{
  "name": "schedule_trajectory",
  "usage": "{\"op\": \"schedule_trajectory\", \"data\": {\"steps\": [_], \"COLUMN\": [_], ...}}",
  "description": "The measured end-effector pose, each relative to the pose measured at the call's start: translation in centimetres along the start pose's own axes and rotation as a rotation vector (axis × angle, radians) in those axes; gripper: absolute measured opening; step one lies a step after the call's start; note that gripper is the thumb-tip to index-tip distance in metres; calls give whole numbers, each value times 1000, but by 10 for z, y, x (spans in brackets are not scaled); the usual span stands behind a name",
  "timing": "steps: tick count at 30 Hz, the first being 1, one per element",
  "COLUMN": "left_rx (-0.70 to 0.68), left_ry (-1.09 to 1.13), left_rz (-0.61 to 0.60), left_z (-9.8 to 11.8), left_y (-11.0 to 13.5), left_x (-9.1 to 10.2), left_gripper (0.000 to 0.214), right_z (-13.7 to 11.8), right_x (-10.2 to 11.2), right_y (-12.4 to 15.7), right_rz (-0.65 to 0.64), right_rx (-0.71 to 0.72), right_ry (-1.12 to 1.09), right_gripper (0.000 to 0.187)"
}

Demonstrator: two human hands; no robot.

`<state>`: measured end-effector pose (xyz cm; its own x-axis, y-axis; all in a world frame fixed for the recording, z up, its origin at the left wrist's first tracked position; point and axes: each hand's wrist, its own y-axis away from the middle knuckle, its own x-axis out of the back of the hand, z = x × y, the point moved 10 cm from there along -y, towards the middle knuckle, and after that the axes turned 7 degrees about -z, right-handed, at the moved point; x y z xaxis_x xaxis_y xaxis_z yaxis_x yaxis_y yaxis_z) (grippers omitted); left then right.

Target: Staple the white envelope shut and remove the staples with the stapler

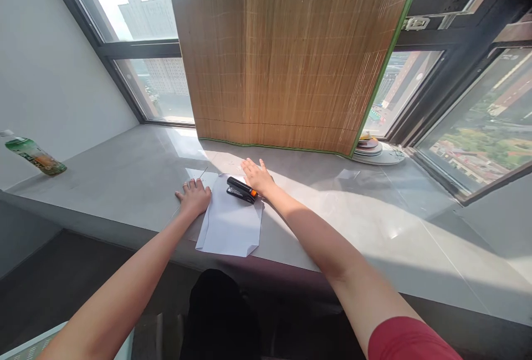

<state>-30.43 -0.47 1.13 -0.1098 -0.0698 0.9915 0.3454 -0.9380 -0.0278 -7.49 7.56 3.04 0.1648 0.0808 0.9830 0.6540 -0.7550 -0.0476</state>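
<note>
White sheets of paper (233,227) lie on the grey ledge in front of me, their near corners curled up. A black stapler (241,190) with an orange part rests across the top of the paper. My left hand (194,196) lies flat with fingers spread at the left side of the sheets, over or beside another pale sheet and a thin dark line I cannot make out. Just beyond the stapler's right end, my right hand (257,176) is stretched out flat on the ledge, fingers extended. Neither hand grips anything.
A green-labelled bottle (36,155) leans at the far left by the wall. Stacked plates (369,149) stand at the back right, near a bamboo blind (286,61) hanging before the windows. The ledge's front edge (291,263) runs close to the paper. A light basket (37,343) sits below left.
</note>
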Motion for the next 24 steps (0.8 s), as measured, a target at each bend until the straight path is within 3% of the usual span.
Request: {"op": "schedule_trajectory", "data": {"steps": [3, 7, 11, 13, 15, 17, 19, 21, 24], "left_rx": [4, 1, -7, 1, 15, 20, 26, 42, 59], "left_ry": [-10, -17, -16, -16, -20, -28, -31, -28, -30], "left_rz": [-7, 0, 16, 15, 7, -6, -15, -14, -16], "left_z": [-1, -2, -2, -3, -3, -1, 0, 0, 0], "left_y": [-1, -3, -5, -5, -5, -4, -3, -1, -1], "left_x": [-2, -2, -2, -2, -1, 0, 2, 4, 5], "left_gripper": [68, 69, 69, 68, 67, 66, 65, 64, 61], "right_z": [48, 149, 240, 280, 318, 342, 353, 353, 341], "right_x": [10, 24, 18, 20, 24, 24, 23, 23, 22], "right_y": [39, 116, 199, 239, 279, 308, 320, 315, 289], "right_rz": [10, -11, -9, 150, 490, 808, 965, 952, 721], "right_rx": [-186, -382, -411, -482, -565, -593, -605, -617, -578], "right_ry": [-36, -123, -796, -1057, -1322, -1512, -1568, -1511, -1347], "right_gripper": [44, 37, 48, 51, 52, 53, 53, 52, 55]}}
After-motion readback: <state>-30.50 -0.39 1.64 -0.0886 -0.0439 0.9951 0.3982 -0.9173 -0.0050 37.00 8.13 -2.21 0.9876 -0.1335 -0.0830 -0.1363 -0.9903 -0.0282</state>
